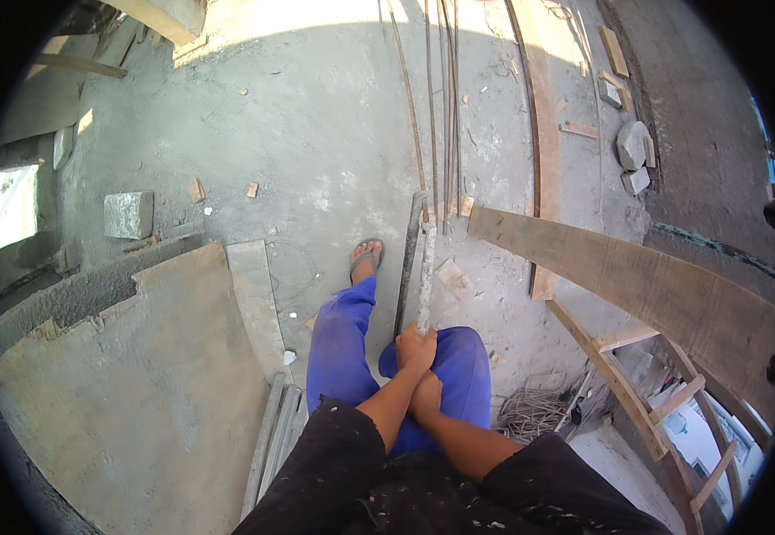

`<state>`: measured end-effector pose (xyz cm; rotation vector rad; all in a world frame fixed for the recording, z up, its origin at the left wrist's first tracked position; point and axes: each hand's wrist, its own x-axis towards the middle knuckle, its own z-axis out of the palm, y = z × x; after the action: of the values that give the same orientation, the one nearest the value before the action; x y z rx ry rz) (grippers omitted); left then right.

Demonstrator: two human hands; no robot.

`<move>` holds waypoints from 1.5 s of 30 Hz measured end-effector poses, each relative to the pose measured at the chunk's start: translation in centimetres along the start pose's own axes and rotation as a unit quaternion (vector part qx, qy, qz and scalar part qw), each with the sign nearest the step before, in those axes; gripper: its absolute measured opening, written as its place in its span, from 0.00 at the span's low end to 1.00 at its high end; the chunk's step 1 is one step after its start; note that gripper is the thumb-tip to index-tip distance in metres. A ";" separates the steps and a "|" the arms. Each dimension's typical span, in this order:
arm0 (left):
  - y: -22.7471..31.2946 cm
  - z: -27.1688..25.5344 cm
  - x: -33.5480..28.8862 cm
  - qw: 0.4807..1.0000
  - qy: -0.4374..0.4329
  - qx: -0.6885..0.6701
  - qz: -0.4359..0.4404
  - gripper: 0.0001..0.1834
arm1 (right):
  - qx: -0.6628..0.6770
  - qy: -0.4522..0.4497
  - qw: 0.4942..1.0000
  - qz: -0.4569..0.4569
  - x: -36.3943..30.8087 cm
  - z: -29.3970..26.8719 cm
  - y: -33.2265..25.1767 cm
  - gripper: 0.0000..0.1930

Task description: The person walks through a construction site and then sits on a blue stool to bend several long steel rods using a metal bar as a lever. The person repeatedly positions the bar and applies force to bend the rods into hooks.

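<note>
My left hand (416, 346) is closed around the near end of a pale, crusted bar (426, 276), in front of my right knee. Just behind it my right hand (425, 392) is curled against the left wrist. Its fingers are mostly hidden, so whether it also grips the bar cannot be seen. A dark bar (408, 267) runs close alongside on the left, its lower end by my knee. Several long thin steel rods (448, 116) lie on the floor ahead, their near ends close to the far ends of the two bars.
On the right are a long wooden plank (619, 267), a narrower board (544, 160), a wooden ladder-like frame (628, 392) and a wire heap (534, 413). At left stand a large dusty panel (129, 392), metal tubes (273, 437) and a concrete block (129, 215). My sandalled foot (367, 257) rests ahead.
</note>
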<state>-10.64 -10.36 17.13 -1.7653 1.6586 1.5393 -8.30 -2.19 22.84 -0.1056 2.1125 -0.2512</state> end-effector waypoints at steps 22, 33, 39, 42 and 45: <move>-4.5 4.2 2.5 0.996 0.031 -0.015 0.080 0.19 | 0.021 0.062 0.996 0.066 4.3 4.9 4.0 0.17; -7.6 5.8 6.3 0.990 0.059 -0.023 0.129 0.17 | 0.099 0.148 0.980 -0.089 9.3 12.4 8.8 0.12; -10.1 8.7 12.9 0.983 0.084 -0.048 0.157 0.18 | -0.116 0.132 0.978 -0.112 18.3 17.2 10.9 0.13; -11.2 10.2 16.3 0.980 0.068 -0.085 0.165 0.19 | 0.048 0.123 0.988 -0.079 22.5 18.6 12.0 0.13; -11.0 11.8 15.6 0.986 0.058 -0.034 0.153 0.19 | 0.053 0.085 0.993 -0.069 23.4 17.6 13.1 0.14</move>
<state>-10.67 -6.52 -4.98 -1.7260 2.0370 1.6628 -5.39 4.03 -8.43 -0.1743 2.2598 -0.4688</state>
